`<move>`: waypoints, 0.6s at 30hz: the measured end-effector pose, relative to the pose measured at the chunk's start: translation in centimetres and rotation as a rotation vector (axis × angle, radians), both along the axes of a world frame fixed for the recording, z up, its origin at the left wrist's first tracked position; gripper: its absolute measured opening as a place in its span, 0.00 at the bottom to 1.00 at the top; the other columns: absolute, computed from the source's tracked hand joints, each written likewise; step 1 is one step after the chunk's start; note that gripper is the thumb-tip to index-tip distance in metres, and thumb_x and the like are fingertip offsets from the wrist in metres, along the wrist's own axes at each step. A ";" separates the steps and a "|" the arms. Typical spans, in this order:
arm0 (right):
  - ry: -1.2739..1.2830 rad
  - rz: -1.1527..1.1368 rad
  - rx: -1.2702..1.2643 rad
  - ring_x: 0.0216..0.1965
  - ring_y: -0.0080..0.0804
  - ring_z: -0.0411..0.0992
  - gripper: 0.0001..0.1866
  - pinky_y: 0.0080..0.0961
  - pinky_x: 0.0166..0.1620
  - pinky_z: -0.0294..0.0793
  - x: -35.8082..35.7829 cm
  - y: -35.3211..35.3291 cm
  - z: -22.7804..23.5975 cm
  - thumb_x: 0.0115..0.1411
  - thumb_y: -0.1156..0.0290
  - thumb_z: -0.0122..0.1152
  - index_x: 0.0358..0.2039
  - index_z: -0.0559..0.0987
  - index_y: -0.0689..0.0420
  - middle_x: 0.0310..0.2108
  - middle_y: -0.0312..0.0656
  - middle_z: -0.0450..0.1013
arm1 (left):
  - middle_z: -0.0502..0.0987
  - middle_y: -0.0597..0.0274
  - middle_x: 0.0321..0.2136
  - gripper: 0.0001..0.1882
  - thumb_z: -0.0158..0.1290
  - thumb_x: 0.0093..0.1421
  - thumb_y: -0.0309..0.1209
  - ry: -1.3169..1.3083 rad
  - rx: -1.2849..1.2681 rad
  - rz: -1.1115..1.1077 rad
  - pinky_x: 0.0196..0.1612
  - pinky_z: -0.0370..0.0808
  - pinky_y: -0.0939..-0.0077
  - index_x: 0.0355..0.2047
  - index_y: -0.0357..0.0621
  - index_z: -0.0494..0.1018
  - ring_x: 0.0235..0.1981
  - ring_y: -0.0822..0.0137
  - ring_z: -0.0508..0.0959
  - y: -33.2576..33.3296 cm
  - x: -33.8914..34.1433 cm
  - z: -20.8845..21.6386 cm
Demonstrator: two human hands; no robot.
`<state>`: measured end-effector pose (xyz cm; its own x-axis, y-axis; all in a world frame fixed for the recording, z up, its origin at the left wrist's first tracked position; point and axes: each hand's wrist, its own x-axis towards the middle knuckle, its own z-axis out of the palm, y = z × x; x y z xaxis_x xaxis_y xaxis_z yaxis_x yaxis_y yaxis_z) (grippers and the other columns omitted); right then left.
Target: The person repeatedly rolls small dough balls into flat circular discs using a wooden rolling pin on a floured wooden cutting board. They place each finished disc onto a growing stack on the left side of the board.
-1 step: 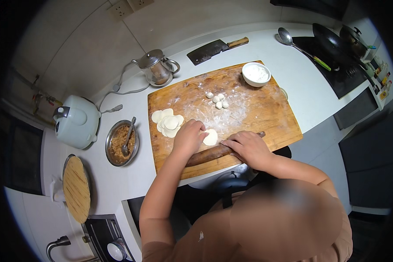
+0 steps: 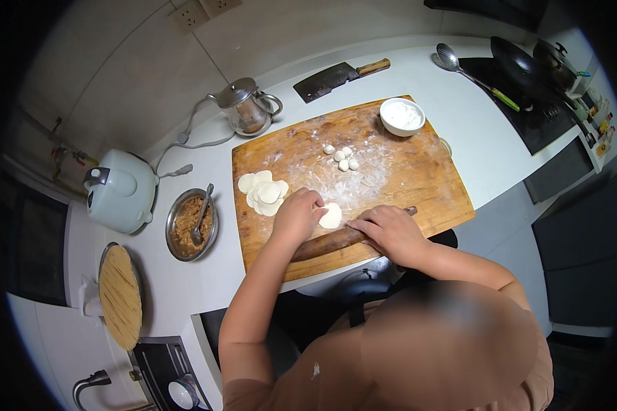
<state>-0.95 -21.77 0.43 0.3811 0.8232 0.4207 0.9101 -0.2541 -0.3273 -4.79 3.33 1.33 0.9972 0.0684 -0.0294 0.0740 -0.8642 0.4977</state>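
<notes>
A small round dough wrapper [image 2: 331,216] lies on the floured wooden board [image 2: 432,168]. My left hand [image 2: 298,214] pinches its left edge between thumb and fingers. Beside it, my right hand [image 2: 389,233] rests closed over a dark wooden rolling pin [image 2: 328,244], which lies slanted along the board's near side; its right tip shows past my fingers. Several rolled wrappers [image 2: 269,192] overlap in a pile left of my left hand. Farther back on the board sit several little dough balls [image 2: 343,164], and a white bowl of flour [image 2: 402,117] stands at the far right corner.
A metal bowl of brownish filling with a spoon [image 2: 191,225] stands left of the board. Behind are a steel kettle [image 2: 245,108] and a cleaver [image 2: 329,81]. A pale appliance [image 2: 122,190] and a round slatted tray [image 2: 120,298] are farther left; a skimmer [image 2: 448,57] lies right.
</notes>
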 end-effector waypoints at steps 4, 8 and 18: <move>-0.009 0.010 0.016 0.45 0.42 0.72 0.23 0.38 0.49 0.71 0.3 -0.6 -0.5 0.54 0.69 0.63 0.52 0.77 0.52 0.42 0.39 0.74 | 0.81 0.55 0.35 0.08 0.64 0.54 0.31 0.046 -0.137 0.041 0.44 0.76 0.66 0.33 0.43 0.79 0.39 0.55 0.80 -0.2 -0.7 0.7; 0.007 -0.006 0.012 0.44 0.42 0.72 0.22 0.38 0.48 0.72 0.8 -1.4 -0.3 0.55 0.70 0.63 0.52 0.77 0.52 0.42 0.39 0.74 | 0.82 0.56 0.37 0.10 0.62 0.54 0.25 0.008 -0.388 0.297 0.48 0.76 0.67 0.38 0.43 0.80 0.41 0.56 0.81 1.2 -1.8 2.5; 0.004 -0.061 0.014 0.44 0.41 0.72 0.21 0.38 0.47 0.72 1.5 -2.8 0.3 0.54 0.71 0.64 0.50 0.78 0.51 0.41 0.39 0.74 | 0.77 0.52 0.50 0.18 0.59 0.57 0.26 -0.325 0.112 -0.165 0.56 0.73 0.62 0.49 0.42 0.76 0.52 0.51 0.75 -0.5 3.5 -0.4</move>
